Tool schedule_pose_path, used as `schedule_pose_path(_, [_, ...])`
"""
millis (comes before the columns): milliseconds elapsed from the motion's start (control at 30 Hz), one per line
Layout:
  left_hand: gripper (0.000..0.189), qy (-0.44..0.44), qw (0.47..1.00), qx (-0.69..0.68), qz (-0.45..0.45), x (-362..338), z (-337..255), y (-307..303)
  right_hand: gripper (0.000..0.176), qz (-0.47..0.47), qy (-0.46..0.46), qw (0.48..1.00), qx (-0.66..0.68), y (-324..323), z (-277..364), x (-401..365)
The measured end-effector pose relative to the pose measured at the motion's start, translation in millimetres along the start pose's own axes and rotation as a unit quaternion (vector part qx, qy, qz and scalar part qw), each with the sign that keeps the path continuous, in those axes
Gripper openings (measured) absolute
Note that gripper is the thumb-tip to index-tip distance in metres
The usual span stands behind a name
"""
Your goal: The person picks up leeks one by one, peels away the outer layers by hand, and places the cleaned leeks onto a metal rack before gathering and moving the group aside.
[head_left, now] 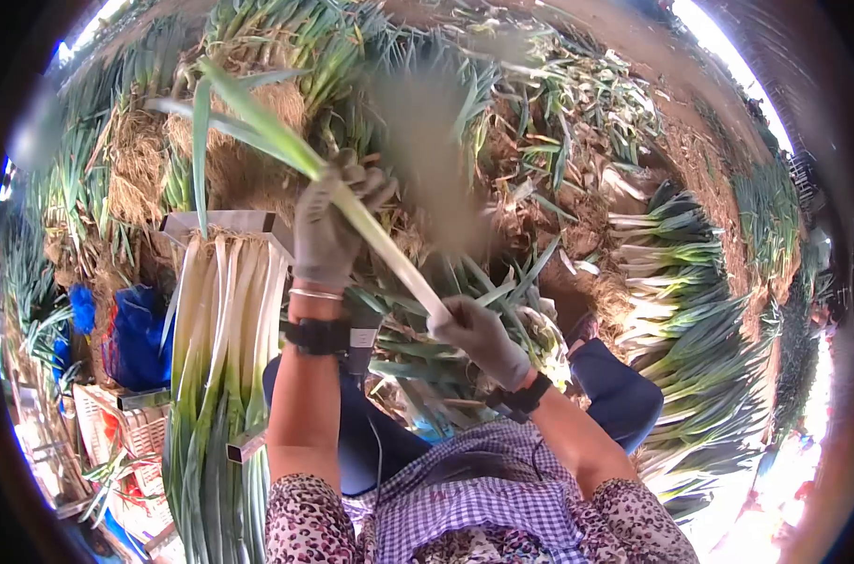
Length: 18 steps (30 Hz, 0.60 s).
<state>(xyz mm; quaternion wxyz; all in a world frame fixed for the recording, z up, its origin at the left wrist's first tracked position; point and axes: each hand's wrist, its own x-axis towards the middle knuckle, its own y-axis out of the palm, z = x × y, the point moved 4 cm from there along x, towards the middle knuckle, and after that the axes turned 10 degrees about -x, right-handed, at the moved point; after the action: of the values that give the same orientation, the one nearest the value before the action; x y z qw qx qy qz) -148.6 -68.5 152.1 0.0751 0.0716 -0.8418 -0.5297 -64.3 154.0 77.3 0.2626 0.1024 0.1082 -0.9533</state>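
A single leek [382,240] slants across the middle of the head view, green leaves at the upper left and the pale root end at the lower right. My left hand [331,221], in a grey glove, is closed round its upper shank just below the leaves. Lower down, my right hand [474,331], gloved too, closes on the root end, whose tip is hidden in the fingers. Left of my left hand, a bundle of cleaned leeks [225,320] lies in a metal frame [230,222], roots at the top.
Trimmed leeks [676,282] form a long row at the right. Loose leaves and peelings [422,362] cover the ground between my legs. Untrimmed leeks with roots [248,113] stand across the back. A wicker basket [145,442] and a blue bag [140,334] are at the left.
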Motion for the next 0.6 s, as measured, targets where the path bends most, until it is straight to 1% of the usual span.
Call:
schedule_pose_path(33, [0.034, -0.031, 0.999, -0.005, 0.008, -1, 16, -6, 0.025, -0.021, -0.021, 0.999, 0.033, 4, 17, 6])
schedule_pose_path(67, [0.036, -0.061, 0.998, -0.009, 0.017, -1, 34, -14, 0.023, -0.04, -0.025, 0.998, 0.042, 2, 25, 11])
schedule_pose_path(100, [0.031, -0.056, 0.996, -0.063, 0.03, 0, 38, -15, 0.021, -0.058, -0.03, 0.997, 0.05, -1, 30, 15])
schedule_pose_path(133, [0.029, -0.059, 0.997, -0.044, 0.015, 1, 42, -19, 0.019, -0.076, -0.034, 0.995, 0.058, -3, 32, 17])
schedule_pose_path(167, [0.028, -0.061, 0.998, -0.027, -0.002, 2, 44, -23, 0.017, -0.075, -0.022, 0.993, 0.086, -6, 16, 17])
schedule_pose_path(200, [0.026, -0.06, 0.998, -0.009, -0.02, 1, 45, -25, 0.018, -0.077, 0.031, 0.992, 0.096, -12, -5, 12])
schedule_pose_path(233, [0.02, -0.073, 0.996, -0.013, -0.04, -6, 47, -19, 0.019, -0.079, 0.083, 0.988, 0.106, -20, -26, 3])
schedule_pose_path(267, [0.018, -0.046, 0.998, 0.007, -0.035, -5, 38, -15, 0.02, -0.081, 0.136, 0.98, 0.117, -27, -47, -9])
schedule_pose_path(333, [0.015, 0.009, 0.999, 0.047, -0.021, 0, 24, -9, 0.023, -0.106, 0.127, 0.984, 0.069, -44, -77, -36])
schedule_pose_path(367, [0.015, 0.021, 0.999, 0.043, -0.01, 2, 22, -10, 0.024, -0.116, 0.122, 0.985, 0.042, -51, -82, -38])
schedule_pose_path(400, [0.015, 0.03, 0.998, 0.047, -0.021, -1, 25, -10, 0.024, -0.151, 0.074, 0.985, -0.039, -48, -61, -37])
schedule_pose_path(433, [0.016, 0.034, 0.998, 0.053, -0.029, -6, 31, -8, 0.024, -0.19, 0.025, 0.975, -0.116, -35, -18, -31])
schedule_pose_path(467, [0.016, 0.042, 0.997, 0.06, -0.03, -7, 35, -2, 0.024, -0.228, -0.029, 0.954, -0.193, -23, 16, -16])
schedule_pose_path(533, [0.017, 0.041, 0.997, 0.039, -0.046, -9, 43, -3, 0.028, -0.264, -0.147, 0.926, -0.227, -10, 31, 10])
schedule_pose_path(600, [0.017, 0.058, 0.997, 0.034, -0.049, -8, 39, -8, 0.03, -0.215, -0.116, 0.967, -0.065, -4, 0, 38])
